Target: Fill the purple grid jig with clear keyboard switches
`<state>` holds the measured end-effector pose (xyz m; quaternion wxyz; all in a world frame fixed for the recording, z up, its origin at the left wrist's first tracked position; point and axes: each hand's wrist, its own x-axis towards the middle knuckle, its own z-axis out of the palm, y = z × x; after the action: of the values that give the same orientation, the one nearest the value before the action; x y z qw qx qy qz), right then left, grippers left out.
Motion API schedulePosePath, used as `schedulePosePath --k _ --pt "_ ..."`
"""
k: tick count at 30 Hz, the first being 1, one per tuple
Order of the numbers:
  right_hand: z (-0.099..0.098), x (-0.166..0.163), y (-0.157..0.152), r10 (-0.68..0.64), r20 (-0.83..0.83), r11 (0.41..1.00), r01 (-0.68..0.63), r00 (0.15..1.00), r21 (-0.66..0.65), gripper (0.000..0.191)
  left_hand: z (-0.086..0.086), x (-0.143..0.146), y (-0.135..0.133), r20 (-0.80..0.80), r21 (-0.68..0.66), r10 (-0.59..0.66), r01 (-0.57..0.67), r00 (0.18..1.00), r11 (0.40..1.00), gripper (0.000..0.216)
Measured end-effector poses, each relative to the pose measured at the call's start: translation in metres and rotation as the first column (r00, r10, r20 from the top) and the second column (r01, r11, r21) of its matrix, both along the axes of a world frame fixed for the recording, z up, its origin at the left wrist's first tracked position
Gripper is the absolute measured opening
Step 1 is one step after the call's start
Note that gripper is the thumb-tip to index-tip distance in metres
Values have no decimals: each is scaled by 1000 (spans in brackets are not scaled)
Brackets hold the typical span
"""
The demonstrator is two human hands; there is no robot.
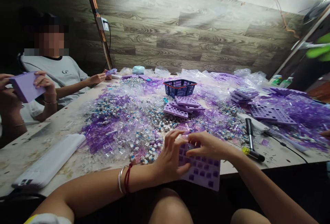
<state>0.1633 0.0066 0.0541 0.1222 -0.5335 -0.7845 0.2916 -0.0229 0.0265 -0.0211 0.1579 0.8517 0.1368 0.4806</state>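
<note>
- The left hand is partly curled, its thumb across the face of a purple keyboard plate and its fingers bent near the upper-left edge; it has hold of the plate.
- The right hand is at the top of the plate, thumb and forefinger bent toward each other; whether a small part is pinched between them cannot be told.
- The plate is tilted at the near edge of the bench, above the person's knees, with dark purple squares in rows on its face.
- A silver bangle and a red cord bracelet are on the left wrist.
- Loose purple keycaps and key switches lie heaped beyond the hands.
- A stack of purple plates stands before a dark blue basket with a red rim.
- A hammer lies to the right, near the bench edge.
- At left, a co-worker's hands hold a purple box.
</note>
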Motion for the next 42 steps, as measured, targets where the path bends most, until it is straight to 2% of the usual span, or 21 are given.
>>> schedulePosePath --k 2,4,5,7,9,12,14,18,21,24,28,33,35,38,42 --pt "-13 2 11 59 2 998 -59 998 -35 18 0 -1 -1 -78 143 18 -7 997 990 32" --pt "-23 0 20 98 10 994 -98 995 -46 16 0 -1 -2 -218 245 -123 177 968 953 7" --pt "-26 -1 24 93 8 995 -93 996 -38 15 0 0 -1 -310 264 -221 307 925 914 3" --pt "-30 -5 31 52 -15 999 -52 999 -3 16 1 1 0 -455 226 -370 507 810 832 10" --pt "-31 -9 39 -31 -22 995 33 999 90 17 1 2 3 -505 162 -427 569 750 807 18" --pt "-36 -17 53 -210 27 935 192 977 298 18 1 0 5 -547 103 -441 580 712 808 36" --pt "-45 -24 63 -257 38 897 223 966 380 22 0 -1 7 -596 82 -430 584 678 807 38" --pt "-69 -40 85 -184 -6 883 167 983 439 34 2 -1 9 -602 67 -398 541 692 838 40" --pt "-82 -47 98 -171 -37 877 169 985 450 28 5 -1 8 -568 58 -405 525 717 849 36" --pt "-88 -49 105 -176 -70 864 188 982 467 24 6 0 7 -541 86 -388 508 746 857 30" --pt "-79 -47 104 -181 -113 837 214 977 503 23 2 0 5 -537 149 -332 475 776 867 29" --pt "-49 -33 81 -131 -240 783 249 962 570 12 -2 1 5 -532 243 -239 417 812 876 33" --pt "-40 -25 65 -79 -313 797 248 946 551 8 -3 2 6 -538 279 -280 482 795 830 33" --pt "-40 -14 41 -6 -339 872 171 941 458 10 -4 4 9 -561 238 -431 636 707 734 31" --pt "-52 -7 18 -2 -394 945 131 919 300 15 -6 5 10 -568 143 -497 674 656 725 31"
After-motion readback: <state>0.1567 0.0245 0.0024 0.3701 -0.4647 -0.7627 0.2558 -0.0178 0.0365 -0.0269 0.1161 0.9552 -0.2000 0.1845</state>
